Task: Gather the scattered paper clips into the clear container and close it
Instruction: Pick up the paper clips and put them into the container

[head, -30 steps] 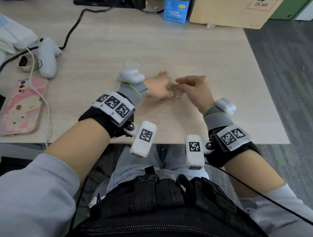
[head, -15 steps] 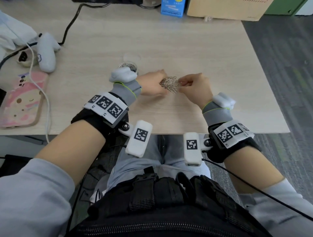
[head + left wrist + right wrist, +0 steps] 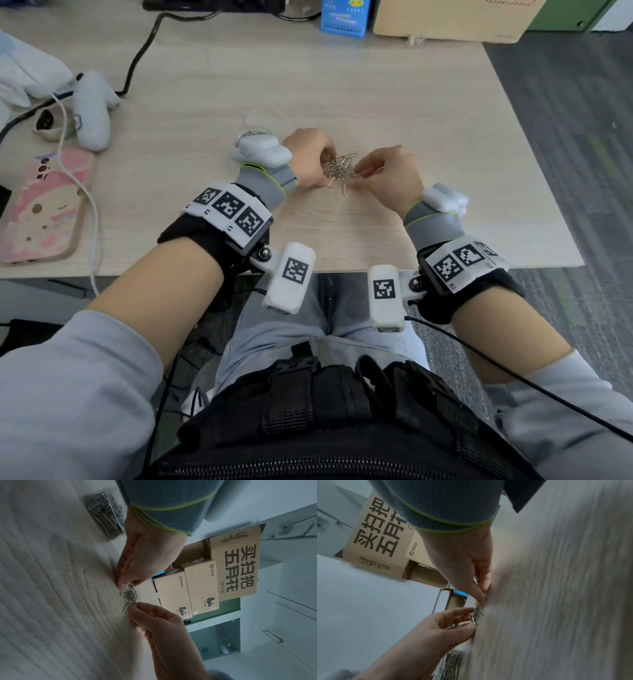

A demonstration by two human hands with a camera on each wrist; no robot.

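Wood table (image 3: 342, 85) carries everything. Left hand (image 3: 308, 154) and right hand (image 3: 390, 174) meet at table centre, wrists low, fingers curled and pinching a tangled clump of paper clips (image 3: 340, 169) from both sides. Clear container (image 3: 104, 512), partly filled with clips, sits just behind the left wrist; its lid (image 3: 263, 118) lies beyond.

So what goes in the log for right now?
left hand: pinches paper clip bunch | right hand: pinches same bunch | clear container: open, partly filled
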